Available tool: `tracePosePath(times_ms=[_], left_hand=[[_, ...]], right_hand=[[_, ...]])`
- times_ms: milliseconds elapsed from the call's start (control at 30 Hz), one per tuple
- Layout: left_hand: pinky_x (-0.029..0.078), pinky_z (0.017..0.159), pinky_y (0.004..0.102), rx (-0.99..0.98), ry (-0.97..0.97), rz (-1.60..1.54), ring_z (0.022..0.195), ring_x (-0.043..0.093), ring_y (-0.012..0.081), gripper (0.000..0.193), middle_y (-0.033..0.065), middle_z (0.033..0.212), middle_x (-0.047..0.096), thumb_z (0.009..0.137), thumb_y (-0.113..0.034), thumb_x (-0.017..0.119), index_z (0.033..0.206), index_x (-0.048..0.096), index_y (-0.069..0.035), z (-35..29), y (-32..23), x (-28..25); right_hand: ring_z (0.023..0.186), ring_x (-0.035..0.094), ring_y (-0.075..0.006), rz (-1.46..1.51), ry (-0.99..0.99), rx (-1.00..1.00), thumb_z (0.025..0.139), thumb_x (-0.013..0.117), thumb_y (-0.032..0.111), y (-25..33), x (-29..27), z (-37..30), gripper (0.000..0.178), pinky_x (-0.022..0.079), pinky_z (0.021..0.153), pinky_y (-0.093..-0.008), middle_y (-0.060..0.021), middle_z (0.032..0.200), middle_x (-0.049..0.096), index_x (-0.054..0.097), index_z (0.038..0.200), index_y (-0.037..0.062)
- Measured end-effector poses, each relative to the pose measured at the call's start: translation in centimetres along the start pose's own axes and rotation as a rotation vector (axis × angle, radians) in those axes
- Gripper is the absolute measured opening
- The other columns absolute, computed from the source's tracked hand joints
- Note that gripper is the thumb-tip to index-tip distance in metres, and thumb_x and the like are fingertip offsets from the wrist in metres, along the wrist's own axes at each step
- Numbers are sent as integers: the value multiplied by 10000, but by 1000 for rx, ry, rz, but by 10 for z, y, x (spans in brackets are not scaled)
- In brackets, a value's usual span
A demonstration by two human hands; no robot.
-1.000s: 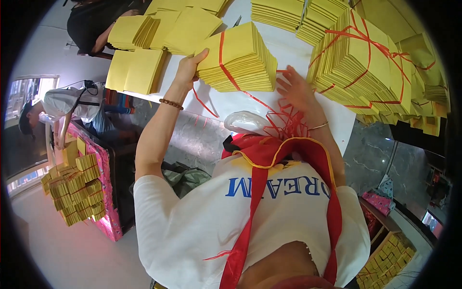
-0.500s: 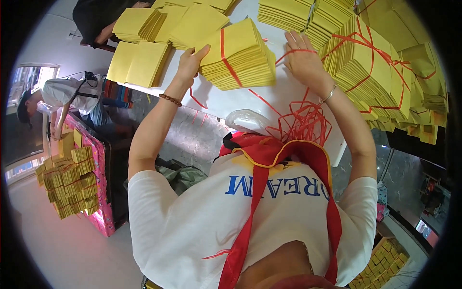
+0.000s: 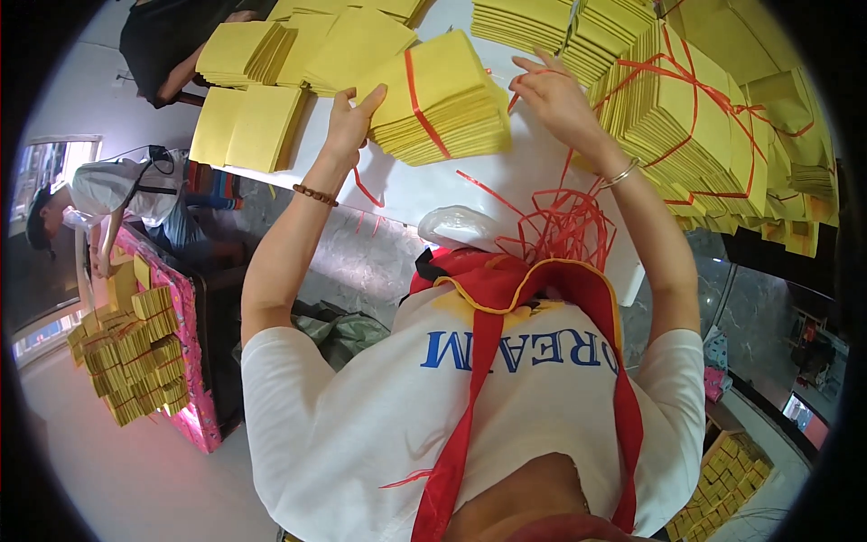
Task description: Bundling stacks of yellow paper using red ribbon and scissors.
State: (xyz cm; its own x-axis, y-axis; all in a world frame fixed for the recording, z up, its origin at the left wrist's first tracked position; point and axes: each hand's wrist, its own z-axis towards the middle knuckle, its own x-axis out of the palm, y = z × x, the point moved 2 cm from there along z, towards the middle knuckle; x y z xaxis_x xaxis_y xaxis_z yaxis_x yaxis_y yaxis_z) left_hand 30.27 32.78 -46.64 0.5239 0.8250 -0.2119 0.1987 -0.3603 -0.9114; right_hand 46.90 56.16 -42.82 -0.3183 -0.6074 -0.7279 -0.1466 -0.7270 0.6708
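Observation:
A thick stack of yellow paper envelopes is tilted above the white table, with a red plastic strap around its middle. My left hand grips its left edge, thumb on top and fingers underneath. To the right of the stack, my right hand has its fingers bent around the red strap, which crosses them and runs toward the stack. Nearer to me, a tangle of loose red straps lies at the table's front edge beside a clear plastic bundle.
Loose yellow stacks lie at the left of the table. A large bundle tied with red strap stands at the right. Another person bends over a pink-edged table at the far left, beside piled yellow bundles.
My right hand has turned and its fingers have curled, drawing the strap in near the stack. My left hand keeps its hold on the stack, and the whole view has shifted slightly.

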Motion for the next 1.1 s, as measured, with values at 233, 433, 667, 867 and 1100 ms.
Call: tracePosePath(times_ms=[233,433,667,867,1100], left_hand=[[428,815,300,38,34,14,946,526,224,639,191,1030,503,786,-279,636,1169,272,81,-9,-15,23],[451,672,291,5,101,108,884,523,181,659,157,1037,492,792,-374,608,1159,254,43,-9,-10,29],[239,373,160,-150,475,129,410,327,29,492,37,711,516,806,-381,576,1102,415,-23,-2,-35,6],[239,407,161,58,506,201,456,319,12,321,-13,674,510,817,-116,529,1128,512,-41,-1,-66,-35],[381,512,239,485,492,635,586,491,79,293,18,684,553,781,-94,455,1041,577,-37,-6,-127,1]], right_hand=[[1237,325,-242,-843,-91,-528,806,485,228,34,-1,5,263,180,1028,-482,-109,1178,509,603,949,41],[1178,394,-291,-808,412,-51,842,441,314,37,-34,3,502,291,985,-411,-180,1225,459,379,1265,49],[1114,448,-321,-172,360,-44,848,432,337,18,-22,15,535,354,941,-360,-181,1270,416,354,1284,38],[999,509,-308,-427,422,-146,814,481,250,35,-2,23,427,396,851,-385,-174,1113,524,446,1177,28],[883,551,-340,-315,481,-216,808,398,101,33,-6,35,301,428,764,-412,-202,917,579,518,1077,37]])
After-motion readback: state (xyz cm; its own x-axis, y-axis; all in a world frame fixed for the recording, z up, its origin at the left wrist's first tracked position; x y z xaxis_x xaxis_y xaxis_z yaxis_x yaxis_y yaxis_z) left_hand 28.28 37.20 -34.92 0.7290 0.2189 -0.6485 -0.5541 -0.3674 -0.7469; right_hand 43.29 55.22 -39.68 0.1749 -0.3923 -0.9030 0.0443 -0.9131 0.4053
